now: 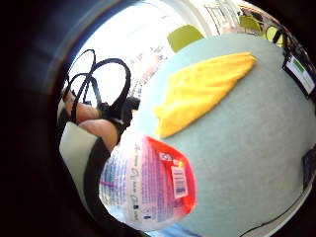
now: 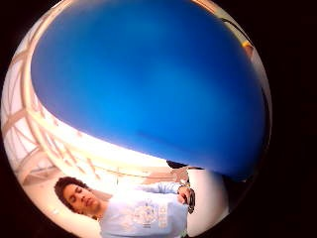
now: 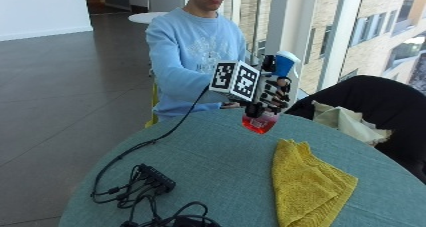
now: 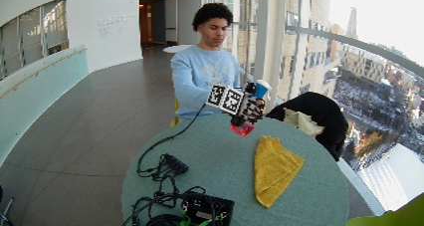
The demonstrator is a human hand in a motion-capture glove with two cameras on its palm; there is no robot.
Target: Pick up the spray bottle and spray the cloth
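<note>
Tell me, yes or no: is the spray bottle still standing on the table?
No: the gloved right hand holds the spray bottle in the air above the table, beside the yellow cloth.

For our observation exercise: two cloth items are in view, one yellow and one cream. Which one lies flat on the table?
The yellow cloth lies folded on the teal table. The cream cloth is bunched beyond the table's edge on something black.

table (image 3: 219,157) (round): cloth (image 3: 307,184), cables (image 3: 143,184)

blue spray bottle head (image 2: 148,84) fills most of view, close to palm; person's light-blue sweatshirt (image 2: 143,213) beyond.
</note>
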